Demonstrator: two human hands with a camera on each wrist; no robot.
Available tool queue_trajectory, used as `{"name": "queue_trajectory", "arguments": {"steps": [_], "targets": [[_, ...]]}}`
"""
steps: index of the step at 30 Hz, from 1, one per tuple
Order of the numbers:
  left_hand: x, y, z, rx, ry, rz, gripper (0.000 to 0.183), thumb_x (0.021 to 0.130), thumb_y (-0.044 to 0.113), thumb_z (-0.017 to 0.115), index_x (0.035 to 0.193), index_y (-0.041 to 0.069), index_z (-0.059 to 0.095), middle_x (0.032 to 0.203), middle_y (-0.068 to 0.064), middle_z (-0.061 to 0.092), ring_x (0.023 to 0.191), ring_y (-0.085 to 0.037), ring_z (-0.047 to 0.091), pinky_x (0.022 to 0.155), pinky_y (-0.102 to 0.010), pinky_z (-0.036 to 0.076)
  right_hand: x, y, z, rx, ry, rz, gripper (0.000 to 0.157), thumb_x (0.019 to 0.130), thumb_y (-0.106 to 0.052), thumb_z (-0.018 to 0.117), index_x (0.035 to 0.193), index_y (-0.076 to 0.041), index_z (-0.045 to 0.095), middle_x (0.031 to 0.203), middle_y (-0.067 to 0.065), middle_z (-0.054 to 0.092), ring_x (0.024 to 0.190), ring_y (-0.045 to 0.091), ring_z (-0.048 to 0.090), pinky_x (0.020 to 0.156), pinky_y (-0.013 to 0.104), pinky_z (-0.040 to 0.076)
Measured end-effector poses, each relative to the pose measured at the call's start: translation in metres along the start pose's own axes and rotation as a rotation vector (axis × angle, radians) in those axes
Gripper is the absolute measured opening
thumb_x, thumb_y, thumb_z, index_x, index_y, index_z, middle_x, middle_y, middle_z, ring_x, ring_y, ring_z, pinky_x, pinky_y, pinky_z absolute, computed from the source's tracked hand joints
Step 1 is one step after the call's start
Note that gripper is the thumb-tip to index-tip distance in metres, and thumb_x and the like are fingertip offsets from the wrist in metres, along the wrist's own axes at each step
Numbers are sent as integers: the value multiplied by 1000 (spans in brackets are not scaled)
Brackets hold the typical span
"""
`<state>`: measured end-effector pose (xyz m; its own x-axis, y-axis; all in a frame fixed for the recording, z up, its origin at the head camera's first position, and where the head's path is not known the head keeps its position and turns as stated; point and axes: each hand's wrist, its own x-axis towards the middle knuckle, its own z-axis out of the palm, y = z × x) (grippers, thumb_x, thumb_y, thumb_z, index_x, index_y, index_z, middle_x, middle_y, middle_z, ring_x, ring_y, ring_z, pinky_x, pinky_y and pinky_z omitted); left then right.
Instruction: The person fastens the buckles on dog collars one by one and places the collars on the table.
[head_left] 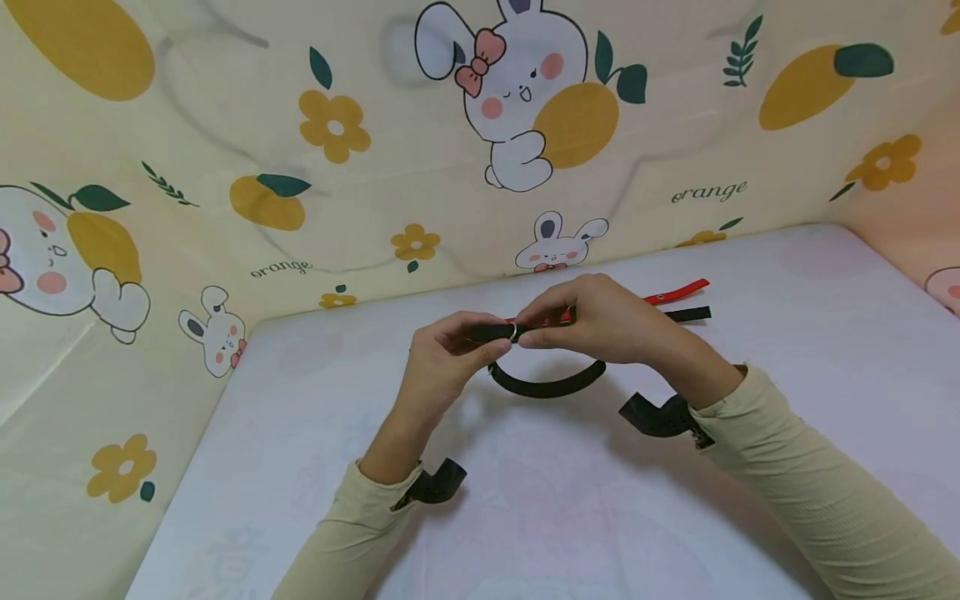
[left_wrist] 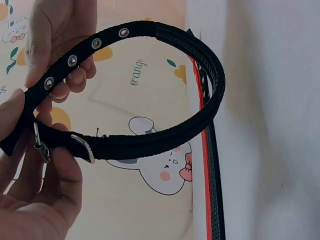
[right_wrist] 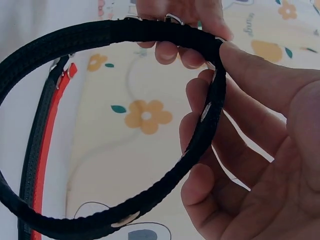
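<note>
A black collar (head_left: 547,388) is held up in a loop, its two ends meeting between both hands. My left hand (head_left: 442,358) pinches the end with the silver buckle (left_wrist: 41,142) and the D-ring (left_wrist: 82,147). From the other side, my right hand (head_left: 600,321) pinches the end with a row of metal eyelets (left_wrist: 72,60). Fingers partly cover where the ends meet, so I cannot tell whether the strap passes through the buckle.
Behind the hands a red collar (head_left: 678,292) and another black collar (head_left: 690,314) lie stretched out side by side on the white table (head_left: 300,467). A patterned cloth backdrop (head_left: 360,50) rises at the table's far edge. Black mounts (head_left: 438,483) are attached at the sleeve cuffs.
</note>
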<state>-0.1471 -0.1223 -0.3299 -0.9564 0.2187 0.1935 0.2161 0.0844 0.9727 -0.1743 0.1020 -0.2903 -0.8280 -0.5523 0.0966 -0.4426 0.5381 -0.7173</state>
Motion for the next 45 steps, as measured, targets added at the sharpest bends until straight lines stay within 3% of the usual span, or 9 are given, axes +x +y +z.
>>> {"name": "queue_trajectory", "arguments": {"steps": [9, 18, 29, 36, 45], "targets": [[1, 1, -3, -27, 72, 5, 23, 85, 4, 77, 106, -1, 73, 95, 3, 74, 88, -15, 69, 81, -25, 56, 0, -1, -3, -16, 3, 1, 24, 85, -32, 80, 107, -26, 76, 91, -5, 69, 84, 16, 58, 72, 31, 50], [4, 6, -10, -73, 166, -73, 26, 87, 5, 76, 112, -2, 71, 101, -1, 73, 89, -14, 68, 80, -24, 58, -2, 3, -15, -16, 40, 36, 22, 87, -30, 77, 110, -28, 75, 102, -8, 72, 74, 20, 56, 61, 29, 46], [4, 7, -9, -102, 123, -72, 27, 89, 4, 73, 115, -3, 69, 103, -1, 71, 89, -13, 65, 80, -21, 57, -4, 1, -20, -37, 66, 9, 18, 87, -31, 78, 105, -28, 77, 97, -7, 72, 71, 20, 57, 58, 29, 46], [2, 4, -7, -53, 69, -31, 26, 87, 5, 75, 111, -3, 70, 100, 1, 71, 89, -12, 65, 79, -20, 55, -4, 1, -14, -15, 57, -38, 18, 85, -24, 80, 103, -26, 78, 99, -8, 74, 82, 17, 60, 65, 27, 52], [1, 3, -6, -13, 21, -33, 23, 88, 7, 74, 110, 0, 71, 102, -1, 71, 94, -16, 65, 81, -22, 55, -4, 1, -11, -19, 3, -115, 29, 88, -22, 76, 117, -27, 72, 106, -9, 71, 87, 14, 62, 75, 32, 53]]}}
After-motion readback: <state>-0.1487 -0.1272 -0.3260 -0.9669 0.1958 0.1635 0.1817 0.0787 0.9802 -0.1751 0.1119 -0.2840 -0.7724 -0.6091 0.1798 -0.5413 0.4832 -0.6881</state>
